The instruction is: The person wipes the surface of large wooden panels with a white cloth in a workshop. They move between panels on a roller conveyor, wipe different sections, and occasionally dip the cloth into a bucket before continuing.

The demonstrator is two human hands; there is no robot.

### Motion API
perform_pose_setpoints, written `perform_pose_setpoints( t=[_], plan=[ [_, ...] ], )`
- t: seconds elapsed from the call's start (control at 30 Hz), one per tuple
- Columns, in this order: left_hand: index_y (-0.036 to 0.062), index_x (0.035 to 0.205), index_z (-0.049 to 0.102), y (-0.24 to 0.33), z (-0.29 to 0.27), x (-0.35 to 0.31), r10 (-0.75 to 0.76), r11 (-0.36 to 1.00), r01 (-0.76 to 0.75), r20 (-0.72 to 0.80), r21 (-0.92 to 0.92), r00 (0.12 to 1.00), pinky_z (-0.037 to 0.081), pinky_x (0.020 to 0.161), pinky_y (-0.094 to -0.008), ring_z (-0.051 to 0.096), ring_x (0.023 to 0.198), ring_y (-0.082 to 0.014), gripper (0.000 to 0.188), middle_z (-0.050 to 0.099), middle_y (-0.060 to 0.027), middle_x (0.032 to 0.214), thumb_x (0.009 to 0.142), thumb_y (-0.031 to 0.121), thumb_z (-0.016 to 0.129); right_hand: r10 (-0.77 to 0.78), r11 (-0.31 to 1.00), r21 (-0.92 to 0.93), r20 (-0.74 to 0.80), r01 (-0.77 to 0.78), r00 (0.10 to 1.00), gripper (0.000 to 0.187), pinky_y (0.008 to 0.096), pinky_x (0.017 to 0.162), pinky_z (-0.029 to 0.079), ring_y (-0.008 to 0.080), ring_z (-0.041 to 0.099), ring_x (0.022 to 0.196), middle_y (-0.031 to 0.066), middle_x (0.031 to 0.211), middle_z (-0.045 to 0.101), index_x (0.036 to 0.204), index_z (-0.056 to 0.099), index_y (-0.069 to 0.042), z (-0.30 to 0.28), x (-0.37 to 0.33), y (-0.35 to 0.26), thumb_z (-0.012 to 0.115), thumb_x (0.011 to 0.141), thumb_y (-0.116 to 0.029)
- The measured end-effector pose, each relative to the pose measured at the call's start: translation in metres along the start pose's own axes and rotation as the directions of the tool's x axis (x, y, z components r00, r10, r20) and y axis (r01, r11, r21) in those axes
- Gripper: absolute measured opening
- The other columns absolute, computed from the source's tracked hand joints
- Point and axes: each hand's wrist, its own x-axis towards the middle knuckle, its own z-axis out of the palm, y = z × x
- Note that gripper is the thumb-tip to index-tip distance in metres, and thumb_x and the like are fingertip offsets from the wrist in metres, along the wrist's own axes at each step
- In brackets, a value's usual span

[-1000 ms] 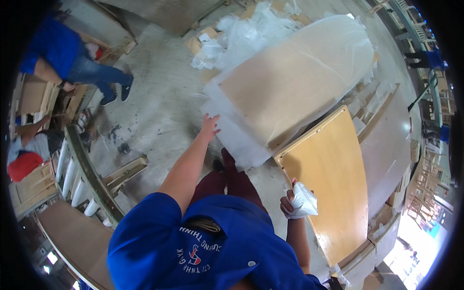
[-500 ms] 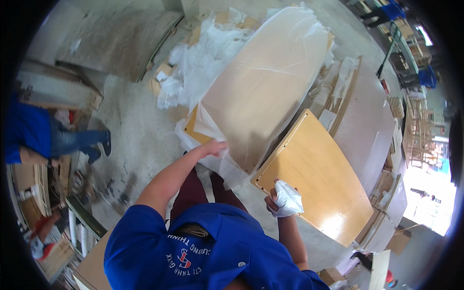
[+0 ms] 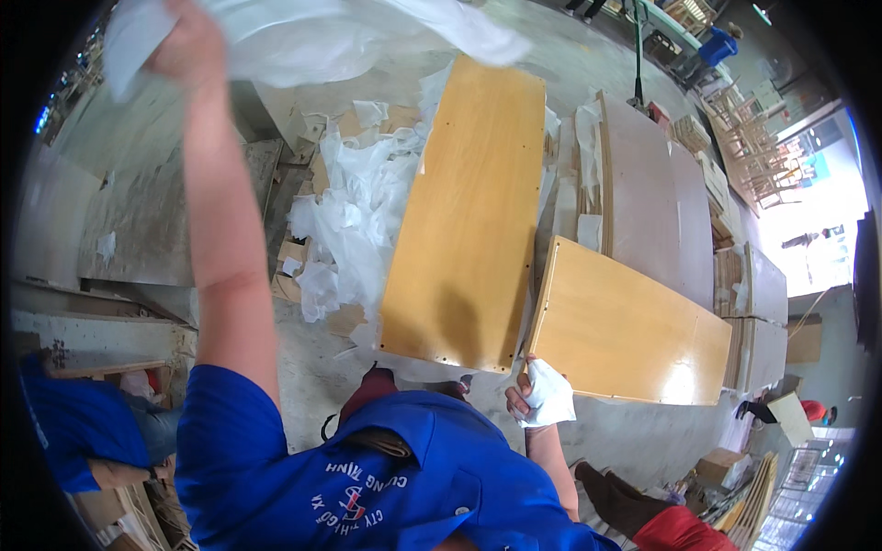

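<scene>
My left hand (image 3: 191, 50) is raised high at the far left on an outstretched arm. It grips a thin white packing sheet (image 3: 312, 41), which billows across the top of the view, blurred by motion. Below the sheet lies a long, uncovered yellow-brown wooden panel (image 3: 464, 220) with small dark holes along its edges. Near my body, my right hand (image 3: 519, 399) is closed around a wadded white cloth or sheet (image 3: 549, 393). That hand is beside the near corner of a second yellow-brown panel (image 3: 634, 331), which lies to the right.
Crumpled white wrapping (image 3: 354, 207) is heaped left of the long panel. Stacked greyish boards (image 3: 652, 193) stand to the right. A person in blue (image 3: 87, 422) is at the left, and another in red (image 3: 680, 528) is at the lower right.
The sheet has come off the long panel, swept up and to the left by my left hand. My right hand still holds the white wad. The person in red has come into view.
</scene>
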Motion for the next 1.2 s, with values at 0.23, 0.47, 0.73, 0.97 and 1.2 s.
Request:
perform_pose_setpoints(
  t=[0.23,0.47,0.73,0.97,1.2],
  plan=[
    [0.0051,0.128,0.049,-0.159,-0.202,-0.281,-0.428,0.829,-0.547,0.757,0.113,-0.493,0.026,0.103,-0.0499,0.044,0.122,-0.0308,0.045,0.050,-0.0181,0.128,0.094,0.031,0.036,0.078,0.995,-0.060,-0.065,-0.081,0.995,0.066,0.0325,0.040,0.037,0.0250,0.044,0.049,0.0167,0.078,0.059,0.128,0.044,-0.011,0.016,0.073,0.065,0.050,0.081,-0.057],
    [0.0083,0.120,0.057,-0.043,-0.325,-0.399,-0.092,0.981,-0.133,0.262,-0.142,-0.961,0.036,0.096,-0.0492,0.052,0.113,-0.0299,0.037,0.057,-0.0135,0.120,0.091,0.023,0.039,-0.045,0.993,-0.119,-0.172,0.024,0.984,0.071,0.0323,0.037,0.034,0.0252,0.042,0.046,0.0166,0.077,0.057,0.129,0.043,-0.011,0.036,0.081,0.081,0.046,0.080,-0.062],
    [-0.0001,0.106,0.057,-0.077,-0.137,-0.408,-0.362,0.755,0.400,0.839,0.520,-0.407,0.043,0.089,-0.0447,0.054,0.104,-0.0394,0.032,0.060,-0.0215,0.108,0.089,0.025,0.048,-0.177,0.980,0.032,-0.322,0.198,0.930,0.070,0.0342,0.034,0.026,0.0242,0.036,0.044,0.0175,0.080,0.058,0.116,0.052,-0.012,0.024,0.048,0.114,0.042,0.074,-0.068],
    [0.0029,0.126,0.046,-0.017,-0.153,-0.444,-0.331,0.928,-0.078,0.707,0.365,-0.625,0.039,0.096,-0.0451,0.048,0.116,-0.0346,0.062,0.052,-0.0200,0.123,0.081,0.044,0.055,-0.329,0.933,0.032,-0.326,0.358,0.886,0.070,0.0319,0.040,0.028,0.0224,0.036,0.049,0.0208,0.088,0.058,0.117,0.050,-0.007,0.023,0.028,0.125,0.042,0.078,-0.065],
    [0.0148,0.133,0.042,0.019,-0.185,-0.421,-0.332,0.894,0.027,0.701,0.447,-0.631,0.030,0.103,-0.0483,0.034,0.129,-0.0299,0.063,0.038,-0.0116,0.139,0.077,0.039,0.058,-0.387,0.862,0.199,-0.334,0.466,0.859,0.062,0.0346,0.037,0.042,0.0300,0.045,0.063,0.0234,0.103,0.055,0.134,0.039,-0.017,0.029,0.008,0.120,0.040,0.086,-0.057]
  ],
)
